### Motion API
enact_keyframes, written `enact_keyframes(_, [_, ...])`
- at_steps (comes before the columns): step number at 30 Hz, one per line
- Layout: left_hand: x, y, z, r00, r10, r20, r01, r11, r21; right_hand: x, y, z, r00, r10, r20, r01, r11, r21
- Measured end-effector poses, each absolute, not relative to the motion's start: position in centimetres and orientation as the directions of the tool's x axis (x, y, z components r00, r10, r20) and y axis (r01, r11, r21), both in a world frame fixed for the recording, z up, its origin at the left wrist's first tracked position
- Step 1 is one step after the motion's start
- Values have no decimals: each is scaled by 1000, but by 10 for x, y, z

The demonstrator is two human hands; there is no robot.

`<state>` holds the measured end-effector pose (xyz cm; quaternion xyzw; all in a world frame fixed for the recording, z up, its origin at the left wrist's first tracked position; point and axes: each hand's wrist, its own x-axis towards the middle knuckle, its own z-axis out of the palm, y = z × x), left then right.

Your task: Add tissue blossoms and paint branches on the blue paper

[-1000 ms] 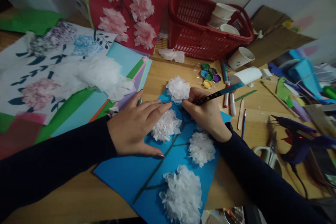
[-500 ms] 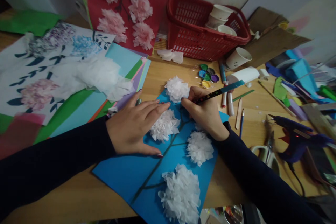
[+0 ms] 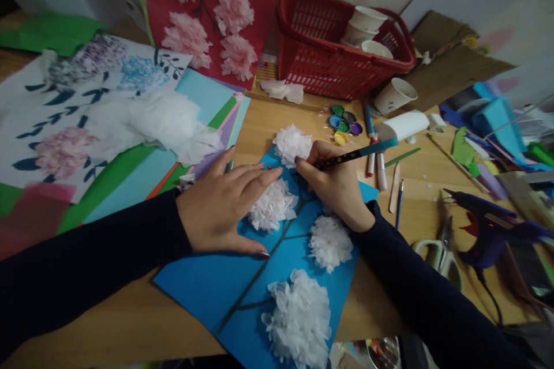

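My right hand (image 3: 335, 184) grips a marker pen (image 3: 357, 155) with a black, dotted barrel and a teal end. Its tip is hidden behind my fingers, near the top of a blue sheet (image 3: 190, 285). A dark branch line (image 3: 255, 279) runs up the sheet, with short side twigs. My left hand (image 3: 223, 207) lies spread over the sheet's left edge, holding nothing, its fingers against a white tissue-paper flower (image 3: 273, 206). Other white flowers sit above my right thumb (image 3: 292, 145), below my right hand (image 3: 330, 244) and at the sheet's lower end (image 3: 298, 320).
At the back stand a red basket (image 3: 324, 78) with paper cups and a red flower picture (image 3: 268, 6). Paint pots (image 3: 343, 125) and markers lie beyond the sheet. Scissors (image 3: 441, 251) and a glue gun (image 3: 489, 219) lie right; white tissue (image 3: 164, 121) and coloured papers lie left.
My right hand and the marker pen have shifted slightly left, the pen lying a little flatter. My left hand stays spread in place. The view has moved very slightly.
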<state>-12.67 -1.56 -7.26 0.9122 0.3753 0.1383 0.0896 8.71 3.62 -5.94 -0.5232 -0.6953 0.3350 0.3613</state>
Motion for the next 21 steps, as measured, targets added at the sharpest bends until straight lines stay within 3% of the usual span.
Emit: enact_keyframes(21, [-127,-16,-72,679,710,187,655,-701,282,86,36,-58,-173,974,147,493,215,-843])
